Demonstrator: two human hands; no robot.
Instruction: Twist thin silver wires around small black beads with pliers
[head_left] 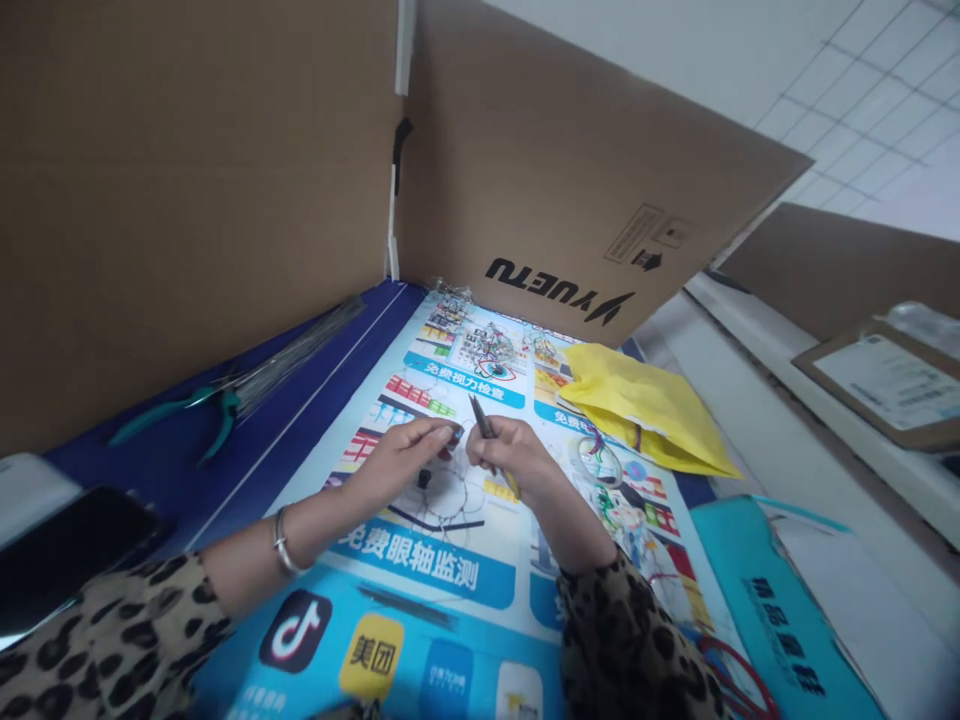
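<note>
Leopard-print sleeves (pixel 637 640) are nearest. The left hand (pixel 401 460) pinches a small dark piece (pixel 456 434), which I cannot identify; the right hand (pixel 517 458) is closed around a slim pointed tool (pixel 481 417) just beside it, above the printed poster (pixel 450 565).

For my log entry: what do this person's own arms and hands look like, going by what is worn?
Both the left sleeve and right sleeve carry a leopard print, dark blotches on a paler tan ground, and end on the forearm. A slim silver-coloured bracelet circles the left wrist; none shows on the right. Neither the left grip nor the right grip wears a glove.
</note>
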